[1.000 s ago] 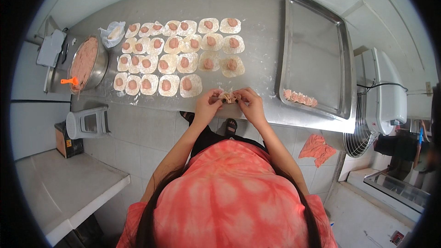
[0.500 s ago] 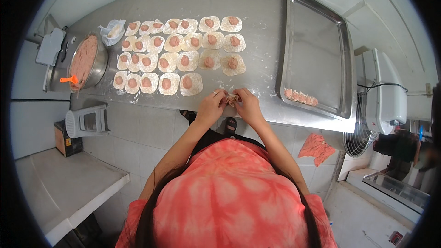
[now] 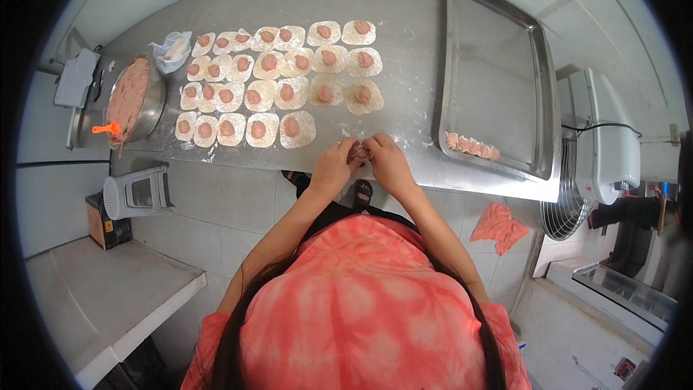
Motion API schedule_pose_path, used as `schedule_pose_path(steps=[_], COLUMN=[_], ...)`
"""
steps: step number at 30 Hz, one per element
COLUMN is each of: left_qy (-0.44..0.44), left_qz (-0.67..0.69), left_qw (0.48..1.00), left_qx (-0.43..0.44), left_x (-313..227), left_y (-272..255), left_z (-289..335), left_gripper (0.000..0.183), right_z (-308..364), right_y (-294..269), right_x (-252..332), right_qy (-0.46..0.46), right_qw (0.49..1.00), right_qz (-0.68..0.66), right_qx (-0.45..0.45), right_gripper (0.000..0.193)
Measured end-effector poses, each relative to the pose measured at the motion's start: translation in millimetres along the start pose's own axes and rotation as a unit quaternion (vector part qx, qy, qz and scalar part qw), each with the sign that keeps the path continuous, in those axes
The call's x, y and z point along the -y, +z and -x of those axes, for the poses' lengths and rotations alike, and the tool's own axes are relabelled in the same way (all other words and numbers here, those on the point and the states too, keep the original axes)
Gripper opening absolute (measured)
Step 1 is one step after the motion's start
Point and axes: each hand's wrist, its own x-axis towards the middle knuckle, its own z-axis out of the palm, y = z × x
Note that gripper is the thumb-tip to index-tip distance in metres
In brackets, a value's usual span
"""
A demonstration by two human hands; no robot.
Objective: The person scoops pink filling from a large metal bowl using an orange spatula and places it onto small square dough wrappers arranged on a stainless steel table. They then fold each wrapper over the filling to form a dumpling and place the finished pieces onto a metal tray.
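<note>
My left hand and my right hand meet at the near edge of the steel table, pinched together on one filled dumpling wrapper. Only a bit of the dumpling shows between the fingers. Beyond the hands lie several rows of round wrappers, each with a pink lump of filling. A metal bowl of pink filling with an orange-handled tool stands at the table's left end.
A large steel tray on the right holds a short row of folded dumplings at its near edge. A small bag of flour sits by the bowl. A grey stool, an orange cloth and a fan are on the floor.
Both hands have stayed at the table edge; the fingers have kept working the dumpling, drawing slightly closer together around it.
</note>
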Motion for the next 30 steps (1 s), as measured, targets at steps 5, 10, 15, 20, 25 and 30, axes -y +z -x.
schedule_pose_path(steps=[5, 10, 15, 20, 25, 30], left_qy=[-0.03, -0.038, -0.008, 0.073, -0.004, 0.003], left_qz=[0.016, 0.061, -0.002, 0.034, 0.041, 0.04], left_qw=[0.999, 0.997, 1.0, 0.996, 0.999, 0.999], left_qx=[0.014, 0.028, 0.03, -0.031, 0.024, 0.029], left_x=[-3, -3, -13, -1, -5, -7], left_y=[-2, 1, -6, 6, 4, 4], left_z=[-2, -4, -8, -7, -11, -12], left_gripper=[0.025, 0.024, 0.023, 0.025, 0.03, 0.029], right_z=[4, 5, 5, 13, 9, 13], right_y=[-9, -4, -9, -5, -10, -16], right_x=[7, 1, -3, 2, -12, 6], right_qy=[0.012, 0.055, 0.042, 0.056, 0.01, 0.062], right_qw=[0.999, 0.998, 0.999, 0.998, 0.999, 0.998], right_qz=[-0.012, -0.022, -0.021, -0.015, -0.043, -0.006], right_qx=[-0.037, 0.022, -0.011, -0.019, 0.007, -0.019], right_gripper=[0.025, 0.033, 0.032, 0.033, 0.038, 0.035])
